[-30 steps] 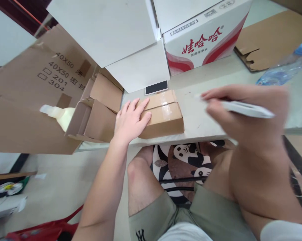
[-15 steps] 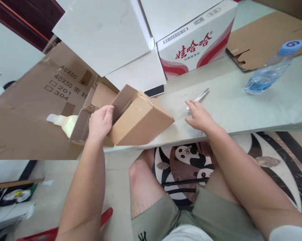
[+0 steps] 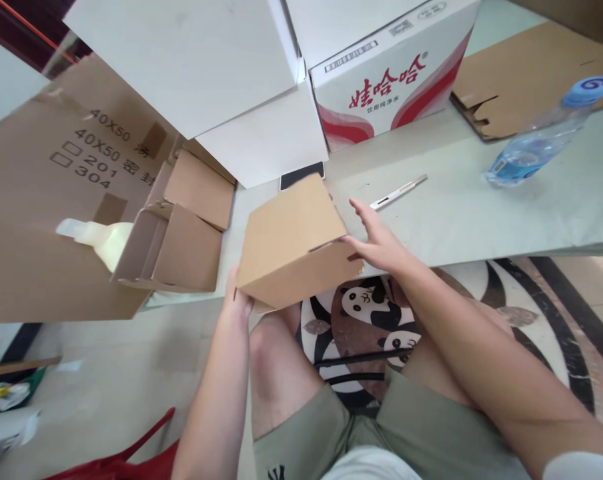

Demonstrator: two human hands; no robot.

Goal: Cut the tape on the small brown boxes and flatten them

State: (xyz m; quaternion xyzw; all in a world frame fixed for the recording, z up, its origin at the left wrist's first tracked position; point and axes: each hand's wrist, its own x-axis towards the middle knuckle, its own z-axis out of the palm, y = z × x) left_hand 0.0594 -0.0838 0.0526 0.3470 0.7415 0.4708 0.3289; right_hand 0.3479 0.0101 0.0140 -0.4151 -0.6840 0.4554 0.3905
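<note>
A small brown cardboard box point(image 3: 291, 220) is tilted over the front edge of the table in front of me. My left hand point(image 3: 239, 297) grips its lower left corner, with part of the fingers hidden behind the box. My right hand point(image 3: 374, 240) is at the box's right end, thumb and fingers spread apart; whether a fingertip touches the cardboard is hard to tell. Just beyond that hand lies a slim white utility knife point(image 3: 399, 193) on the table. A dark phone point(image 3: 302, 175) lies flat behind the box, partly covered by it.
More small cardboard boxes point(image 3: 189, 250) stand at the left table edge, beside a large printed carton point(image 3: 26, 267) and a pale bottle point(image 3: 109, 243). White cartons point(image 3: 391, 100) line the back. A water bottle point(image 3: 526, 157) and flattened cardboard point(image 3: 521, 73) are at right.
The small box has moved away from the other boxes toward my right hand and turned. My left hand has shifted right to its lower corner; my right hand has come closer to its end.
</note>
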